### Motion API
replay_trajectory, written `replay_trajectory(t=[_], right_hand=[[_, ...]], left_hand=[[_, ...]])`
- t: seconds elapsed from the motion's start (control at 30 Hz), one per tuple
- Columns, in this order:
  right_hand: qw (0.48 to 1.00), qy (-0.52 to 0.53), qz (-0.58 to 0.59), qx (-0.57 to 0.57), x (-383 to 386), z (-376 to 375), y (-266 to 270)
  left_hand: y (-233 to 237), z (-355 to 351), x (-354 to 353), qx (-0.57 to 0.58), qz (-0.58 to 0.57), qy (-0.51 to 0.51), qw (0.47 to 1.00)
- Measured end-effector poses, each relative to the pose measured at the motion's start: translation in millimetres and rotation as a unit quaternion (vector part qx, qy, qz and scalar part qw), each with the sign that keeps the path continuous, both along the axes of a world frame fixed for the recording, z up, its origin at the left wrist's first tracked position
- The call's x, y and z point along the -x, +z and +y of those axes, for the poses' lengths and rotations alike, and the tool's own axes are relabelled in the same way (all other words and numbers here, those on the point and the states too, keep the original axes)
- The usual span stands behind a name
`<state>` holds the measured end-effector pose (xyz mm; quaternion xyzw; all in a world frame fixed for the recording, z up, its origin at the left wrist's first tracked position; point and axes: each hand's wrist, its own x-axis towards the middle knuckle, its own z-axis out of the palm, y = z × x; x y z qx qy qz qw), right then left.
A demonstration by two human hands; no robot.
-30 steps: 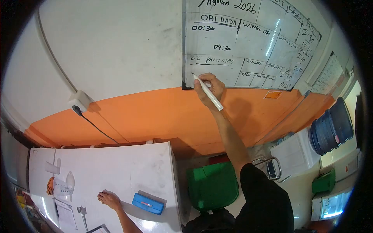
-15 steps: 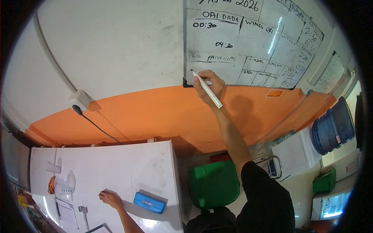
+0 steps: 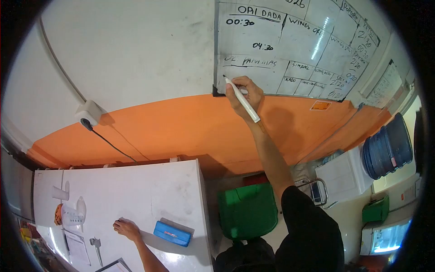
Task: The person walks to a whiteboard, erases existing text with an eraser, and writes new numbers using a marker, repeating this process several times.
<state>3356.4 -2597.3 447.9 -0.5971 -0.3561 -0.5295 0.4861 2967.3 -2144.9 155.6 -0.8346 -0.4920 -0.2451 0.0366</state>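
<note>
My right hand (image 3: 248, 95) grips a white marker (image 3: 244, 102), its dark tip close to the lower left part of the whiteboard (image 3: 253, 79). Handwritten headings, times and ruled boxes cover the board, and the tip points below an underlined line of writing. Down on the white tabletop (image 3: 136, 190) rests my left hand (image 3: 128, 229), fingers curled, with a small dark bit at the fingertips that I cannot make out. A blue case (image 3: 172, 233) lies to the right of that hand.
Left on the tabletop are a white cup (image 3: 60, 193), a white perforated holder (image 3: 72, 216) and a clipboard with paper (image 3: 78, 247). A green bin (image 3: 248, 211) stands beside the table. Farther right is a blue water jug (image 3: 387, 149) on a white dispenser. A cable hangs from the wall socket (image 3: 89, 112).
The view has shifted slightly, so the board and table sit a little higher. My right hand keeps the marker near the same spot; my left hand stays on the tabletop.
</note>
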Motion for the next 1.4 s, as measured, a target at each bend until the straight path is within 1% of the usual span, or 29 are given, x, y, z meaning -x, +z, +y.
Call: replay_trajectory(t=[0.13, 0.27, 0.43, 0.53, 0.6, 0.63, 0.73, 0.83, 0.9, 1.03, 1.13, 1.4], right_hand=[[1.0, -0.016, 0.015, 0.014, 3.3, -0.4, 1.0], [1.0, -0.014, 0.0, 0.008, 2.5, 0.3, 2.6], [0.999, -0.026, -0.023, 0.01, -4.2, 0.7, 1.2], [0.999, -0.035, -0.024, -0.009, -4.8, -0.7, -1.4], [1.0, -0.007, 0.017, 0.014, -4.8, -3.8, -3.9], [1.0, -0.007, 0.017, 0.015, -4.3, -2.7, -2.6], [1.0, -0.019, 0.01, 0.003, -2.7, -1.6, -0.5], [0.999, -0.006, 0.04, -0.023, -1.5, -8.6, -3.9], [0.996, 0.037, 0.069, -0.042, -4.0, -16.0, -8.2], [0.998, 0.03, 0.056, -0.007, 0.4, -15.4, -6.0], [0.999, 0.025, 0.034, -0.002, -0.5, -15.5, -3.0], [0.999, 0.021, 0.033, -0.009, -2.5, -13.6, -6.0]], left_hand=[[-1.1, 1.1, 1.9, -0.009, 0.002, -0.008, 1.0], [-4.8, 4.7, 0.2, -0.005, 0.011, 0.008, 1.0], [-4.5, 3.1, 0.2, -0.006, 0.002, 0.004, 1.0], [-1.6, 1.9, 0.3, -0.006, 0.007, 0.006, 1.0], [-0.1, 0.6, -0.1, -0.005, 0.012, 0.01, 1.0], [1.4, -0.1, 0.1, -0.004, 0.014, 0.009, 1.0], [-0.9, -0.1, -0.4, -0.002, 0.011, 0.004, 1.0], [-5.5, 4.2, 1.1, -0.01, 0.009, 0.007, 1.0], [-8.6, 6.8, 0.4, -0.014, 0.01, 0.012, 1.0], [-4.8, 3.4, 0.9, -0.022, 0.02, 0.006, 1.0], [-6.1, 4.6, 0.6, -0.027, 0.012, 0.006, 1.0], [-11.7, 9.0, 2.9, -0.027, 0.019, 0.011, 0.999]])
